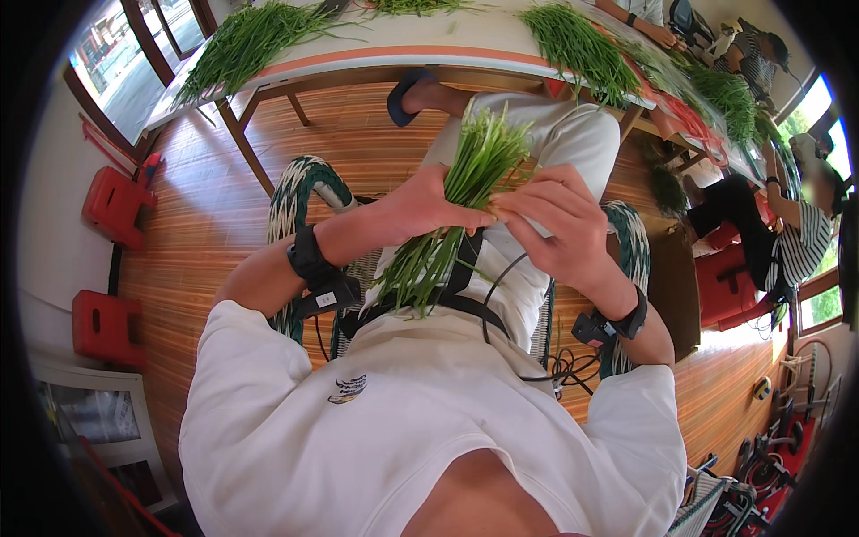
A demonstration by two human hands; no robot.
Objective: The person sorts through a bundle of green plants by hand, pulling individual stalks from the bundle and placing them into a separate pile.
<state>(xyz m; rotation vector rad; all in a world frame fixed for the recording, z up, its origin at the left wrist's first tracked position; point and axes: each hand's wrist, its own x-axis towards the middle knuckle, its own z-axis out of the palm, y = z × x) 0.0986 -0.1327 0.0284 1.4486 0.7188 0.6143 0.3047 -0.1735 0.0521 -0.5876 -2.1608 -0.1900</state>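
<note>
A bunch of long green leaves, which look like garlic chives (480,161), is held above my lap. My left hand (426,205) is wrapped around its middle, thumb across the front. Pale cut ends point up and away from me, while the leafy tips hang towards my waist. At the right side of the bunch, close to my left thumb, the thumb and forefinger of my right hand (560,225) pinch its edge. Which strands lie between those fingertips is hidden.
A long white table (402,57) ahead bears heaps of chives, one at left (255,43) and one at right (580,54). Other people sit along the right side. Red plastic stools (111,208) stand at left. A cable (570,366) hangs beside my woven armchair (627,235).
</note>
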